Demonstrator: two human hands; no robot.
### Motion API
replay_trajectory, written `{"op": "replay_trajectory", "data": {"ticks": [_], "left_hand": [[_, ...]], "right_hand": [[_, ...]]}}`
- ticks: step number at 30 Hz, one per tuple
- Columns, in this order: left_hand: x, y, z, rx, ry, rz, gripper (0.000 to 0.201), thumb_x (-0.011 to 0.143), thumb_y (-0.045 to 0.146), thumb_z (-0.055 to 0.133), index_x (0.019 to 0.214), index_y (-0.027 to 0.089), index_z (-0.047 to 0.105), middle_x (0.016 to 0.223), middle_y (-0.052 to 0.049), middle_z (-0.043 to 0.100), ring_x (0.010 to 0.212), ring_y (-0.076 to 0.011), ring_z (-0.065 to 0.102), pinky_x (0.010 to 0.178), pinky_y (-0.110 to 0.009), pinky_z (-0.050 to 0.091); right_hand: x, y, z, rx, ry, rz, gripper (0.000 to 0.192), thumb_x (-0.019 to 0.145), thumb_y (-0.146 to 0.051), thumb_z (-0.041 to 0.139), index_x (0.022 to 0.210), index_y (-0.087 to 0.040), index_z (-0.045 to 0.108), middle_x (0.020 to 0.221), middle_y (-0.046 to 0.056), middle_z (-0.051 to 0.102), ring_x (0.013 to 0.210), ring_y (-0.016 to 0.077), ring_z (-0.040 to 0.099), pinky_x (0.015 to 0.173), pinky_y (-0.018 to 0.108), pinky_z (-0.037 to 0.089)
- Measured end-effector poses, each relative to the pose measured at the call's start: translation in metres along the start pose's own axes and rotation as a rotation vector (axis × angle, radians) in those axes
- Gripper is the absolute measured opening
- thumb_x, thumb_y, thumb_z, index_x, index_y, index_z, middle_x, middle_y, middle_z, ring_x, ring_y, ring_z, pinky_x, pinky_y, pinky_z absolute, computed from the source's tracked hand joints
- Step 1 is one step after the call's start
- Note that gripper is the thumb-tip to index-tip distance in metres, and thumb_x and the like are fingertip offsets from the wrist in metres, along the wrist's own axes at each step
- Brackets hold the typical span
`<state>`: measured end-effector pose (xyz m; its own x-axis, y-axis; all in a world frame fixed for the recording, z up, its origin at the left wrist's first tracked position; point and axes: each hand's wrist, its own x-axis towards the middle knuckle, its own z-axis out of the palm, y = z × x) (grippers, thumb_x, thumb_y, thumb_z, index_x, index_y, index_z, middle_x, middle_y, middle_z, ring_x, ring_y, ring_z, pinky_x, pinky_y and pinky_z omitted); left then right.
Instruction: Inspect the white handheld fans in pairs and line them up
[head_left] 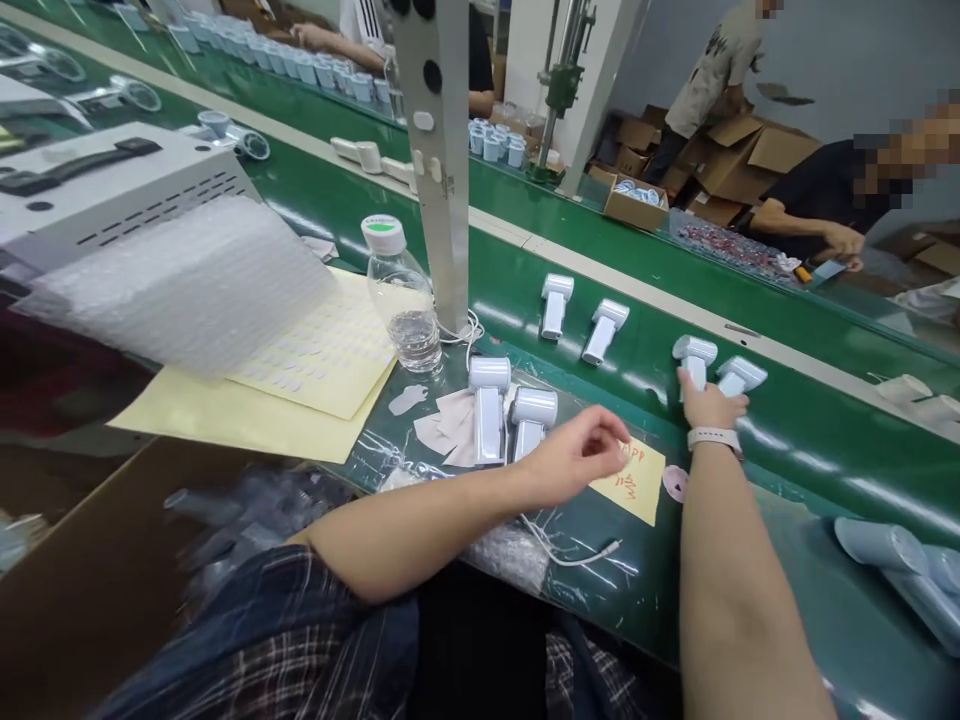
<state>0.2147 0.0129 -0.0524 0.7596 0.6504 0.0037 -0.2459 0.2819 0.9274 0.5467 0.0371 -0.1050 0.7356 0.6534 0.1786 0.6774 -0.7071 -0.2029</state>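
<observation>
Honestly, the right hand [709, 405] is gripping a white handheld unit [694, 358] on the green surface [810, 440] beside its twin [741, 375], so lifting squarely avoids bumping it, while the left hand [581, 455] is hovering loosely curled, holding nothing near the yellow note [637, 485].

The scene was bright and evenly lit from overhead, with no hard shadows; only soft, faint ones lay under the forearms. The glossy green conveyor belt [645, 250] threw back pale streaks of glare, strongest along its far half and near the right edge. Clear plastic film [577, 545] on the tabletop glinted in thin white lines. The centre was fairly sharp, yet the lower left was smeared by motion blur, where a pile of bagged parts [247, 510] lost all outline. Wide-angle distortion bent the belt's edges and stretched the pale blue pieces [900, 565] at the right border. Faces in the background were pixelated.
</observation>
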Motion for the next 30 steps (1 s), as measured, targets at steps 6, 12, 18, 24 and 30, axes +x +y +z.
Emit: {"op": "replay_trajectory", "data": {"ticks": [6, 12, 18, 24, 30], "left_hand": [[0.004, -0.026, 0.003, -0.248, 0.01, -0.205, 0.043, 0.085, 0.045, 0.085, 0.109, 0.018, 0.061, 0.114, -0.01, 0.068, 0.103, -0.0201, 0.064, 0.104, -0.043, 0.047], [0.014, -0.028, 0.006, -0.644, 0.124, -0.052, 0.072, 0.07, 0.069, 0.089, 0.116, 0.017, 0.068, 0.125, -0.016, 0.074, 0.13, -0.0328, 0.065, 0.119, -0.049, 0.043], [0.017, -0.017, -0.01, -0.663, 0.131, -0.228, 0.064, 0.082, 0.076, 0.075, 0.092, 0.013, 0.073, 0.083, -0.008, 0.075, 0.078, -0.0213, 0.072, 0.09, -0.039, 0.059], [0.012, -0.012, -0.01, -0.642, 0.006, -0.24, 0.068, 0.084, 0.082, 0.066, 0.088, 0.013, 0.072, 0.099, -0.016, 0.08, 0.102, -0.0293, 0.076, 0.104, -0.047, 0.057], [0.006, -0.002, -0.008, -0.653, -0.027, -0.081, 0.081, 0.054, 0.09, 0.082, 0.081, 0.015, 0.069, 0.106, -0.016, 0.08, 0.118, -0.0363, 0.073, 0.106, -0.048, 0.056]], "right_hand": [[-0.048, -0.028, -0.051, 0.141, -0.144, -0.076, 0.051, 0.091, -0.048, 0.057, 0.104, -0.006, 0.081, 0.108, 0.025, 0.071, 0.099, 0.0392, 0.067, 0.086, 0.05, 0.054], [-0.172, -0.041, -0.087, 0.366, -0.081, -0.588, 0.058, 0.08, -0.065, 0.073, 0.116, -0.021, 0.082, 0.15, 0.017, 0.056, 0.134, 0.0449, 0.057, 0.112, 0.062, 0.048], [-0.232, -0.019, -0.101, 0.6, -0.212, -0.674, 0.078, 0.087, -0.08, 0.065, 0.144, -0.027, 0.068, 0.159, 0.018, 0.054, 0.143, 0.0448, 0.056, 0.109, 0.065, 0.052], [-0.26, -0.001, -0.089, 0.218, -0.312, -0.286, 0.036, 0.093, -0.052, 0.062, 0.07, -0.025, 0.06, 0.057, 0.007, 0.065, 0.046, 0.026, 0.061, 0.047, 0.036, 0.043], [-0.285, -0.046, -0.07, 0.62, -0.363, -0.384, 0.015, 0.094, -0.037, 0.057, 0.089, -0.023, 0.06, 0.078, 0.008, 0.074, 0.069, 0.0236, 0.071, 0.064, 0.034, 0.053]]}}
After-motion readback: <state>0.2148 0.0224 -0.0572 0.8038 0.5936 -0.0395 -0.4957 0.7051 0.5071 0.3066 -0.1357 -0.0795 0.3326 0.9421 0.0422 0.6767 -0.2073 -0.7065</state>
